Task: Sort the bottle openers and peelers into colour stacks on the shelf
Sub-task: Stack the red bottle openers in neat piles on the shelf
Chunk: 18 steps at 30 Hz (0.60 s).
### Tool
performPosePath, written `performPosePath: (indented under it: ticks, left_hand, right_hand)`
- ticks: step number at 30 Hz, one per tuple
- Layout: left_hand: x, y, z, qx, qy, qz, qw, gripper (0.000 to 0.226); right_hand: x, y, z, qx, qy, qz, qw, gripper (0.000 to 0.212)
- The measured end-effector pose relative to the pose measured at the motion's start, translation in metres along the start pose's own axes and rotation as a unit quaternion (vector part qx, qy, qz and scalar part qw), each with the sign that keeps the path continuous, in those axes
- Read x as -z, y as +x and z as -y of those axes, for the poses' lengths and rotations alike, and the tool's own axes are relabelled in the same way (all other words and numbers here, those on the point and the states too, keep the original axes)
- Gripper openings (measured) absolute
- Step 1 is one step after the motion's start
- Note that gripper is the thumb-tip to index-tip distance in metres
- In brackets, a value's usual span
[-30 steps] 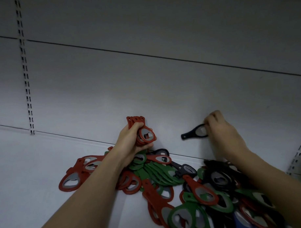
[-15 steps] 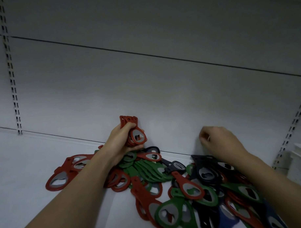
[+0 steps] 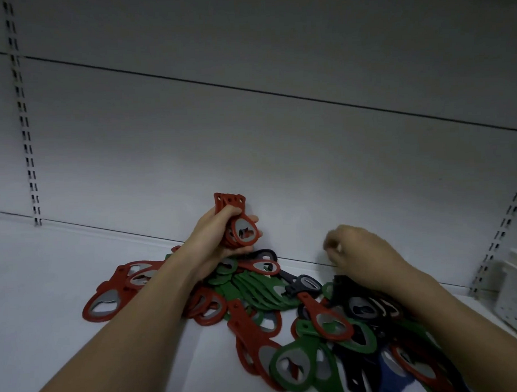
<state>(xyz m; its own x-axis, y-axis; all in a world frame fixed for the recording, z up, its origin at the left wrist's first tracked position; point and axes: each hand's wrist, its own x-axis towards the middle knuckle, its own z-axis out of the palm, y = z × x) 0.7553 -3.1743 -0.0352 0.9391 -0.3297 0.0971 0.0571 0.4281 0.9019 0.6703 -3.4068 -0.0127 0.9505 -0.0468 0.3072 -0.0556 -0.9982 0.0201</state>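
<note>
My left hand is shut on a stack of red bottle openers, held upright just above the heap near the shelf's back wall. My right hand hovers, blurred, over the right side of the heap with its fingers curled in and nothing visible in them. Below it lie black openers. A fanned row of green openers sits in the middle. Loose red openers lie at the left, and a mix of red, green, black and blue ones spreads to the lower right.
The heap rests on a white shelf with a pale back panel. Slotted uprights run up the panel at left and right. A white perforated basket stands at the far right edge.
My right hand held a black opener against the back panel, set it down on the black ones, and now hovers with nothing visible in it. The left hand's red stack stays put.
</note>
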Motion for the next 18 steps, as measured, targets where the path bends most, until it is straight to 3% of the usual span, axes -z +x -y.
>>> performPosePath:
  ticks: [3,7,10,14,18]
  left_hand:
    - [-0.002,-0.002,-0.001,-0.005,0.02,0.006,1.0,0.021]
    - [-0.005,-0.003,0.001,-0.004,0.05,0.009,0.999,0.02]
    - [-0.003,0.0,0.005,-0.017,0.081,0.032,0.996,0.029]
    - [-0.002,0.001,0.01,-0.049,0.168,0.021,0.984,0.021]
    - [-0.007,-0.005,0.011,-0.124,0.274,-0.027,0.953,0.021]
  right_hand:
    - [0.001,0.004,0.041,0.073,0.152,0.016,0.986,0.024]
    - [-0.026,0.006,0.064,0.116,0.177,0.073,0.975,0.036]
    - [-0.034,0.008,0.058,0.121,0.176,0.065,0.975,0.036]
    - [-0.034,0.008,0.047,0.08,0.177,0.016,0.981,0.037]
    - [-0.031,0.006,0.038,-0.01,0.289,-0.042,0.956,0.012]
